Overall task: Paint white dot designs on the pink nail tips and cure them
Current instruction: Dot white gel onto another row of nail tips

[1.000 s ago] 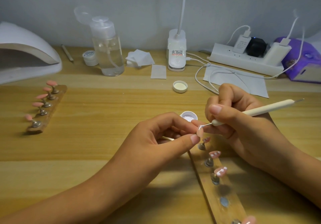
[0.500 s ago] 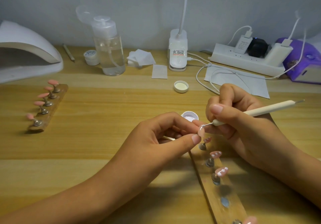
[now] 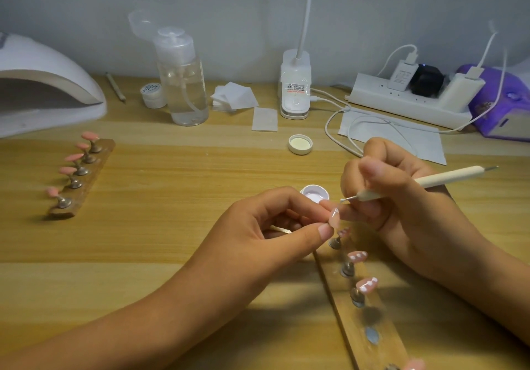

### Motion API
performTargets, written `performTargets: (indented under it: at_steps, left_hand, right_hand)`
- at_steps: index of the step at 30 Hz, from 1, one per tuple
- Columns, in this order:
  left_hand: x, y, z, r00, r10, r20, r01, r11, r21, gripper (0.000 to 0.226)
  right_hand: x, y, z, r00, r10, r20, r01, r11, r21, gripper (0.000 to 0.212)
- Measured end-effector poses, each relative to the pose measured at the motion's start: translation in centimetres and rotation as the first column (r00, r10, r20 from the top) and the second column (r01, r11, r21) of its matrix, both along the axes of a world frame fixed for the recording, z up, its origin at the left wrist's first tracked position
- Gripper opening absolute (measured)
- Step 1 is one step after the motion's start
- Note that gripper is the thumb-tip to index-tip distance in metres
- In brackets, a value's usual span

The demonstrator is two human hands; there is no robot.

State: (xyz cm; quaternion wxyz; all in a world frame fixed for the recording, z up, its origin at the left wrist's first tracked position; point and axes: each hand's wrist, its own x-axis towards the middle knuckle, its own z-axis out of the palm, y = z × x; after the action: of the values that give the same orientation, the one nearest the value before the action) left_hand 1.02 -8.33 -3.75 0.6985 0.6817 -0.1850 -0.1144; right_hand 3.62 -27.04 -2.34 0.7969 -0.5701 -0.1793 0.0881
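Head view. Left hand (image 3: pixel 258 226): thumb and forefinger pinch one pink nail tip (image 3: pixel 334 217), held just in front of the open white pot (image 3: pixel 314 193). Right hand (image 3: pixel 401 212): fingers curled round one dotting tool (image 3: pixel 447 179), its metal point at the tip's upper end. In front of the pot: one wooden strip (image 3: pixel 370 326) on the desk (image 3: pixel 172 226), with three white-dotted tips and a fourth cut off by the frame. Far left of the pot: second strip (image 3: pixel 86 174), five plain tips. Behind the pot: one cap (image 3: pixel 300 144).
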Motion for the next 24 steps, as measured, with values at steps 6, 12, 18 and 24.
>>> performTargets:
  at_steps: [6, 12, 18, 24]
  left_hand:
    - [0.0, 0.0, 0.0, 1.000, 0.014, -0.008, -0.014, 1.000, 0.027, 0.004]
    - [0.0, 0.0, 0.1, 0.998, 0.039, -0.038, -0.040, 0.999, -0.017, 0.007]
    - [0.5, 0.0, 0.2, 0.984, 0.110, -0.138, -0.134, 0.974, -0.182, 0.012]
    - [0.7, 0.2, 0.1, 0.967, 0.172, -0.187, -0.213, 0.950, -0.229, 0.009]
  right_hand:
    - [0.8, -0.6, -0.1, 1.000, -0.023, 0.019, 0.023, 0.999, 0.025, 0.022]
    - [1.6, -1.5, -0.7, 0.917, -0.284, 0.280, 0.363, 0.886, -0.287, 0.016]
    - [0.7, -0.5, -1.2, 0.848, -0.204, 0.490, 0.432, 0.800, -0.415, 0.017]
    - [0.6, -0.2, -1.3, 0.827, -0.085, 0.556, 0.417, 0.756, -0.504, 0.015]
